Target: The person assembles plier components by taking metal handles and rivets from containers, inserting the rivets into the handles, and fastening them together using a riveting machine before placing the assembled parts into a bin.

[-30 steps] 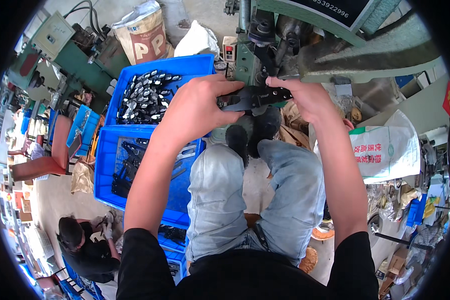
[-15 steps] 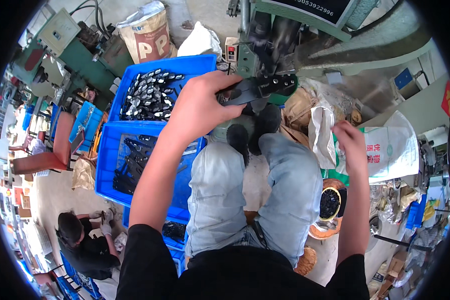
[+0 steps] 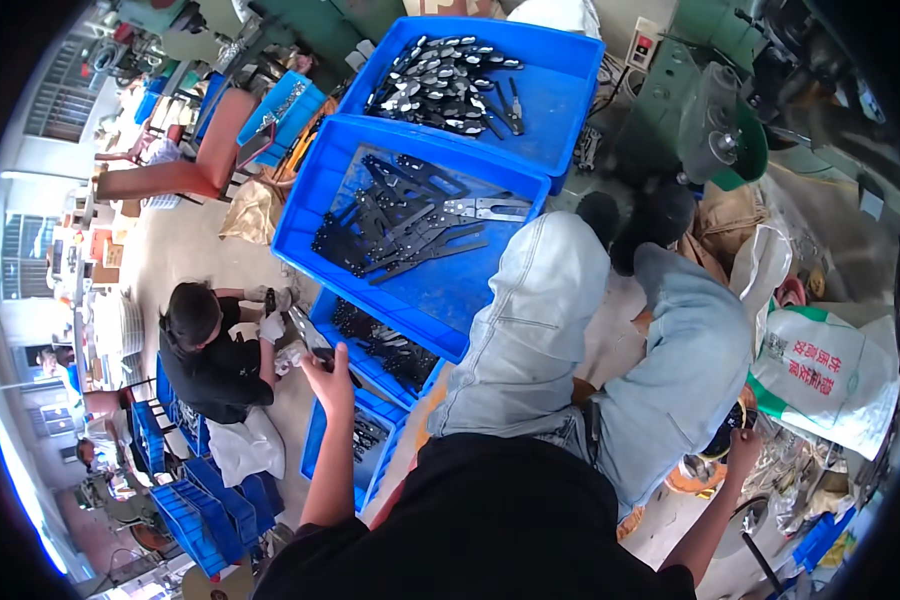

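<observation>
My left hand (image 3: 331, 384) is raised to the left of the lower blue bins, closed around a flat plier-like hand tool (image 3: 308, 328). Its grey metal end points up and away, and part of it is hidden by my fingers. At the lower right, my right hand (image 3: 743, 450) is closed at the edge of a round container of small black pieces (image 3: 726, 432); whatever its fingers hold is too small to make out. Flat black plier-like tools (image 3: 400, 215) lie loosely in the middle blue bin (image 3: 440, 300). Shiny-edged black tools (image 3: 445, 85) are heaped in the far bin (image 3: 560, 100).
Two lower bins (image 3: 355, 460) with dark parts stand beside my left knee. A green machine (image 3: 670, 110) rises at the far right. White-and-green sacks (image 3: 820, 370) lie to the right. A co-worker in black (image 3: 215, 350) sits at the left, hands near my left hand.
The view has swung leftward. My left hand has carried the tool from the machine to the left side, beside the bins. My right hand has dropped from the white sack to the round container.
</observation>
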Demonstrator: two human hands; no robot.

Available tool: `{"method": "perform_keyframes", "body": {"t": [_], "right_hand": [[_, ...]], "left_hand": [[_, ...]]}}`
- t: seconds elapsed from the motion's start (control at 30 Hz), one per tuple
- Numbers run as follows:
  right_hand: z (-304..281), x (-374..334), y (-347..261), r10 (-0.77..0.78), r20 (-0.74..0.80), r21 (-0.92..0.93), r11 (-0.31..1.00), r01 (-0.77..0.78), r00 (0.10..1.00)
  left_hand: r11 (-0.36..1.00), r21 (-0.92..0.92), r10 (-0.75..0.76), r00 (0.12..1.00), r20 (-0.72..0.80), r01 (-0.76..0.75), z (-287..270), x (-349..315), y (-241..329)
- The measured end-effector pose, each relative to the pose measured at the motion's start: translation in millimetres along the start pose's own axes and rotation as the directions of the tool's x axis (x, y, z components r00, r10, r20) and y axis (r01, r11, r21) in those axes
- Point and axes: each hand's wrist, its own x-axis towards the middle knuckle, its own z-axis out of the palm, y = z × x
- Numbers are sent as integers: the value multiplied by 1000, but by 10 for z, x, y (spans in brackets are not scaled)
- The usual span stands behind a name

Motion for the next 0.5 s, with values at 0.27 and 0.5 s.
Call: {"method": "perform_keyframes", "body": {"t": [0.27,0.5], "right_hand": [[-33,-230,-121,149,76,-122,983,-139,986],[-104,-448,18,219,-48,121,970,-212,975]], "left_hand": [[734,269,593,782,194,-624,979,308,926],[212,210,555,294,778,-954,3112,645,1269]]}}
